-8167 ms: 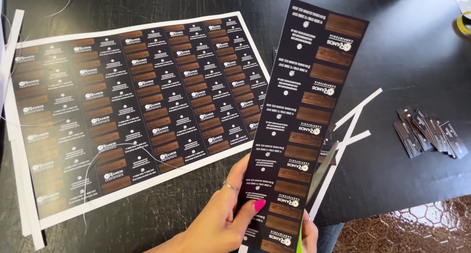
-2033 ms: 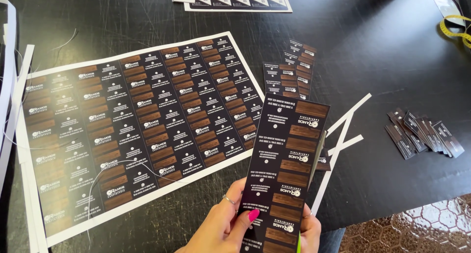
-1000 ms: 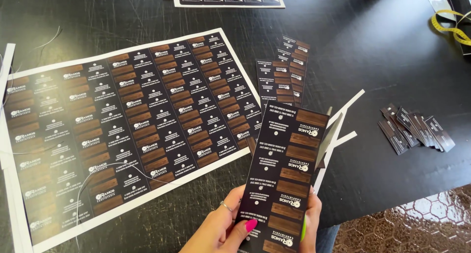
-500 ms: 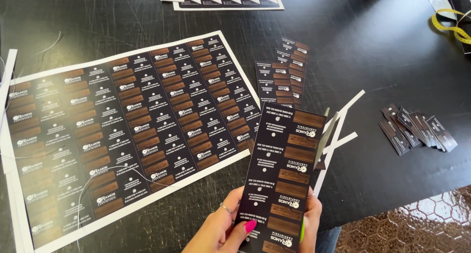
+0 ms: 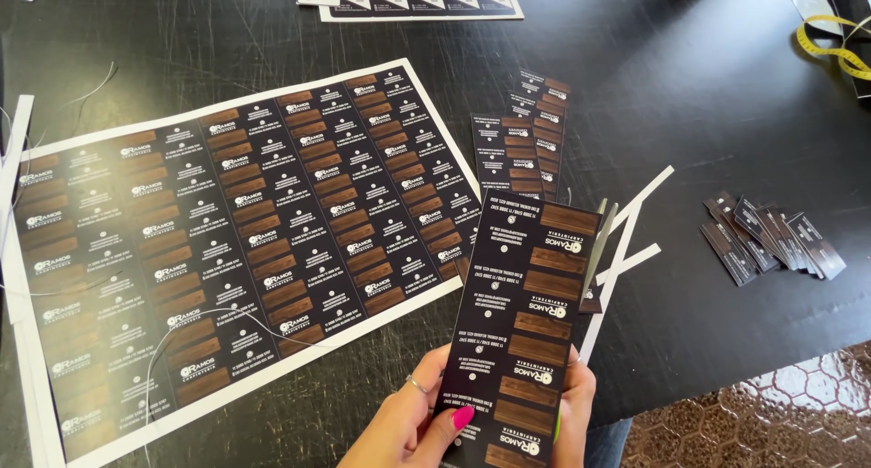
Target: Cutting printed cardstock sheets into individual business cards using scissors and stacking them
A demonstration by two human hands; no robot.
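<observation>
**Card strip held up for a scissor cut**

Low in the frame's centre, the left hand (image 5: 408, 423) pinches the card strip (image 5: 526, 327) between its fingers; the right hand (image 5: 573, 404) grips scissors (image 5: 599, 241), blades nearly closed. A loose hold could skew the cut.

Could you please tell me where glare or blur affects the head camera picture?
In the head view, soft glare washes out the left part of the large printed sheet and streaks the black table; the strip of cards in the left hand is sharp; the right hand is mostly hidden behind it.
</observation>
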